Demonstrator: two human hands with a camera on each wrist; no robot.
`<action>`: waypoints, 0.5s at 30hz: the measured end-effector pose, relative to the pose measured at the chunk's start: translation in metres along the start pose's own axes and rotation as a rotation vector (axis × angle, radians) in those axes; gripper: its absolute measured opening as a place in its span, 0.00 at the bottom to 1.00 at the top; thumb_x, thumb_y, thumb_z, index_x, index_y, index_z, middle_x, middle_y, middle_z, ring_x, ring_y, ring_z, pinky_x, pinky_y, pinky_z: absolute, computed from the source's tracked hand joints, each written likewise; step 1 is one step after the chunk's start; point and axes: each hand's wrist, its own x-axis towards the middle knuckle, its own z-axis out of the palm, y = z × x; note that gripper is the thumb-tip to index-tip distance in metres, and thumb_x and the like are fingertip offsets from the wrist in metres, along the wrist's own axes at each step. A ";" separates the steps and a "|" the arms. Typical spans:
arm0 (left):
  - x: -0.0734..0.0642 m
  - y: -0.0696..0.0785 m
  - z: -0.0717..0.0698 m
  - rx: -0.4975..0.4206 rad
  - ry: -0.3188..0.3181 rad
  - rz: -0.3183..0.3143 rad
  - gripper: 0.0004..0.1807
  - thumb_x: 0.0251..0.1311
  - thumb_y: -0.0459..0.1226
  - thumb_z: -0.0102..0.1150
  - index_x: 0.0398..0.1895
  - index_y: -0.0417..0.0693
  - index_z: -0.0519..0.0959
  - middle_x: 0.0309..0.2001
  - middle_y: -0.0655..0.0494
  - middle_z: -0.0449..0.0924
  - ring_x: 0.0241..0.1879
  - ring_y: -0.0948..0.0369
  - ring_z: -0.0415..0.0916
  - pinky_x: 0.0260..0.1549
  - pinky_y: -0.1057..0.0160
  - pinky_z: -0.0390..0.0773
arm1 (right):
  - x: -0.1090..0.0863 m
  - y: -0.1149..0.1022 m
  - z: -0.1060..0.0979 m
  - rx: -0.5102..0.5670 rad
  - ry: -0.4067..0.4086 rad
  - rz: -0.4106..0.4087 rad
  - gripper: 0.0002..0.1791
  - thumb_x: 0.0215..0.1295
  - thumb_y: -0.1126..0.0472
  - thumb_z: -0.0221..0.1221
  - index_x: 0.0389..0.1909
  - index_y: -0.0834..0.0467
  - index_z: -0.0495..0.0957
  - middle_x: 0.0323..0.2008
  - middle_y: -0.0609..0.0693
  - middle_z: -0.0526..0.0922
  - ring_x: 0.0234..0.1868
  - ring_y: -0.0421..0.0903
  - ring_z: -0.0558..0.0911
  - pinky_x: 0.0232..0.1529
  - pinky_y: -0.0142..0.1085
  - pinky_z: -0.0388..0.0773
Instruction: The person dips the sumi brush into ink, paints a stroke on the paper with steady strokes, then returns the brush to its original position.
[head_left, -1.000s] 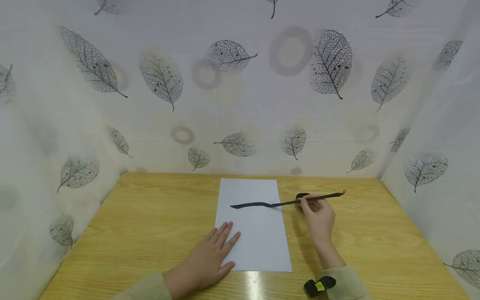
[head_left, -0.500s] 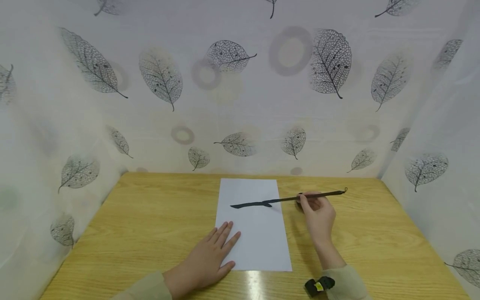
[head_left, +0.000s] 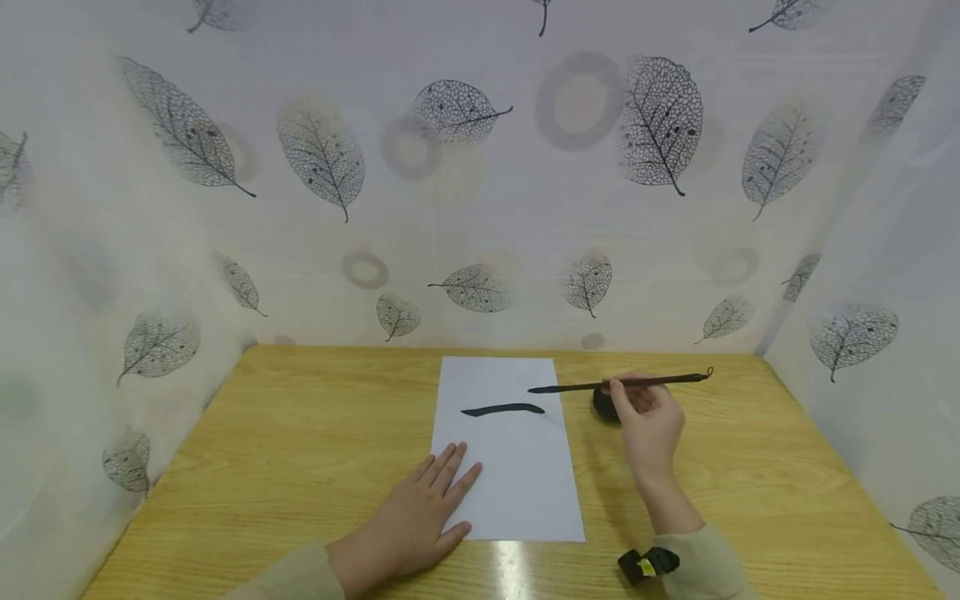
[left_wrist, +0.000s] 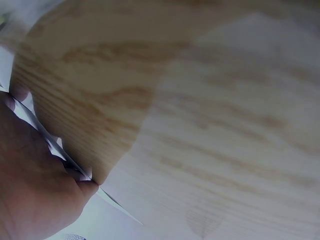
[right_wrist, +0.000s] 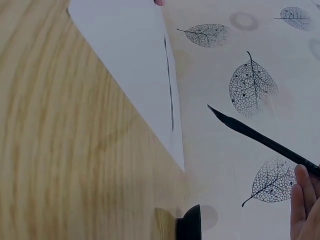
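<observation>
My right hand (head_left: 651, 429) pinches a dark calligraphy brush (head_left: 585, 386) by its handle, held nearly level with the tip to the left. In the right wrist view the brush (right_wrist: 260, 140) is off the paper, its black bristles drawn to a point. A white sheet of paper (head_left: 517, 483) lies on the table and bears one black horizontal stroke (head_left: 502, 408). My left hand (head_left: 420, 517) rests flat with fingers spread on the sheet's lower left edge. Below the right hand sits a small round black ink dish (head_left: 604, 407), partly hidden.
The wooden table (head_left: 300, 433) carries the sheet and dish. A pale curtain with leaf prints (head_left: 480, 208) closes in the back and both sides. A black strap device (head_left: 648, 567) is on my right wrist.
The brush has lifted off the right end of the stroke and moved up and slightly right with my right hand. More of the ink dish shows. The left hand stays put.
</observation>
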 end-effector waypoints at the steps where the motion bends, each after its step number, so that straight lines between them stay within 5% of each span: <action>1: 0.000 0.000 0.000 0.001 0.000 0.001 0.39 0.81 0.60 0.40 0.86 0.51 0.56 0.86 0.40 0.48 0.85 0.47 0.51 0.81 0.46 0.62 | 0.000 0.000 0.000 -0.004 0.001 -0.004 0.06 0.71 0.70 0.66 0.42 0.72 0.84 0.35 0.35 0.89 0.35 0.27 0.88 0.43 0.19 0.84; 9: -0.001 0.001 0.000 0.005 0.012 0.004 0.39 0.81 0.59 0.41 0.86 0.51 0.56 0.86 0.40 0.49 0.85 0.47 0.52 0.81 0.45 0.62 | 0.004 -0.004 0.000 -0.019 0.015 -0.048 0.05 0.70 0.72 0.66 0.41 0.72 0.85 0.33 0.31 0.88 0.34 0.27 0.89 0.41 0.18 0.84; 15: -0.001 0.000 0.001 0.017 0.021 0.004 0.39 0.81 0.59 0.41 0.86 0.50 0.56 0.86 0.39 0.50 0.85 0.47 0.52 0.81 0.45 0.63 | 0.008 -0.006 -0.001 -0.032 0.016 -0.119 0.03 0.69 0.74 0.65 0.39 0.72 0.85 0.34 0.40 0.89 0.35 0.26 0.88 0.40 0.19 0.84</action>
